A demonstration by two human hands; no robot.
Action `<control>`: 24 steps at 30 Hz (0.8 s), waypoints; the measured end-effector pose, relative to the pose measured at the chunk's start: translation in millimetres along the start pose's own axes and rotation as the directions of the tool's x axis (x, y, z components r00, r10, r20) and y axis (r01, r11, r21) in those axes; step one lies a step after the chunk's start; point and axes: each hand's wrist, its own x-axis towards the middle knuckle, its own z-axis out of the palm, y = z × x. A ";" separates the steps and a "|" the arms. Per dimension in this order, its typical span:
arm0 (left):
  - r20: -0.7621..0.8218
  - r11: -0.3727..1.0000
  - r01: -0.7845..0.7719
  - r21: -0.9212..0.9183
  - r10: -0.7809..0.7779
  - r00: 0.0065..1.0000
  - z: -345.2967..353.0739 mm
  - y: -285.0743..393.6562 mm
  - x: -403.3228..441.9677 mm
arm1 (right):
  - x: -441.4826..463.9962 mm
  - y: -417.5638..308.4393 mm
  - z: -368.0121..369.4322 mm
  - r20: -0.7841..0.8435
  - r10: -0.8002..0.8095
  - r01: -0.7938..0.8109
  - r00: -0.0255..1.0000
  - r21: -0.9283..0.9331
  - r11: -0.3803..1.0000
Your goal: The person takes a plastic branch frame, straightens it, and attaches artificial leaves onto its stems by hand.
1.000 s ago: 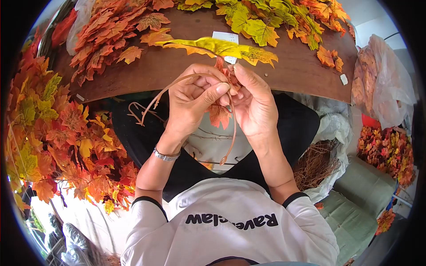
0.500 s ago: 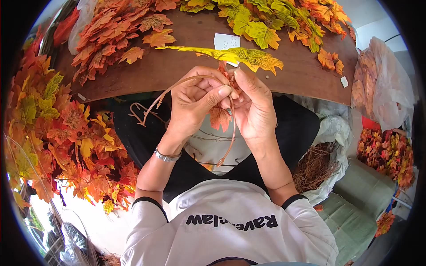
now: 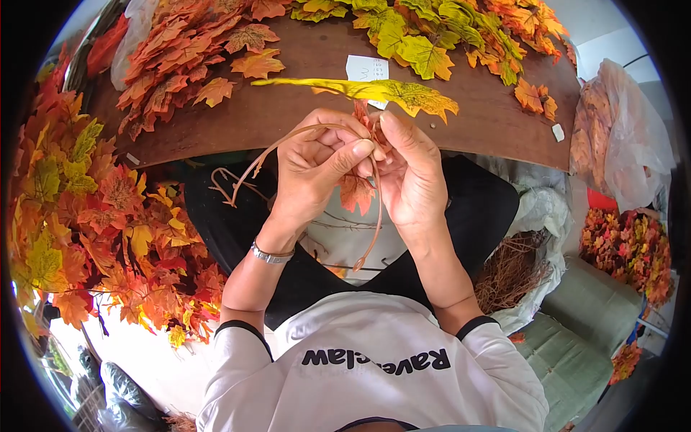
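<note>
My left hand (image 3: 317,155) is closed, thumb and fingers pinching a brown artificial stem (image 3: 277,142) that curves out to the left and also hangs below the hands. Against it, my right hand (image 3: 410,162) is closed at the same joint, its fingertips meeting the left ones around the stem. A yellow artificial maple leaf (image 3: 403,93) spreads just above my fingertips, seen nearly edge-on. Below the fingers hangs an orange leaf (image 3: 356,193), partly hidden by my hands. The exact point where leaf and stem meet is covered by my fingers.
Orange leaves (image 3: 176,61) and yellow-green leaves (image 3: 425,50) lie piled on the brown table (image 3: 288,68), with a paper slip (image 3: 363,67) between. Leafy branches (image 3: 122,230) fill the left side. At right are a bag of bare stems (image 3: 511,270) and a plastic bag of leaves (image 3: 612,137).
The yellow leaf has tilted slightly, its left part turned a little more edge-on. Both hands keep nearly the same place and grip.
</note>
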 end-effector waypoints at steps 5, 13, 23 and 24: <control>0.007 1.000 -0.006 0.018 0.006 1.000 -0.6 -0.6 0.3 | 0.2 -1.0 0.4 0.005 0.014 -0.014 1.000 -0.001 1.000; 0.010 1.000 -0.030 0.007 0.030 0.999 -2.1 -1.5 0.0 | 0.1 2.1 -2.1 0.019 -0.023 0.024 1.000 -0.030 0.999; -0.020 0.995 0.019 -0.102 -0.021 1.000 0.8 -1.8 -1.1 | -0.7 9.0 -7.8 0.059 -0.177 0.183 0.982 -0.111 0.977; -0.017 0.989 0.044 -0.144 -0.047 0.999 -0.1 -1.5 -0.9 | 0.6 9.1 -9.9 0.058 -0.190 0.196 0.980 -0.127 0.972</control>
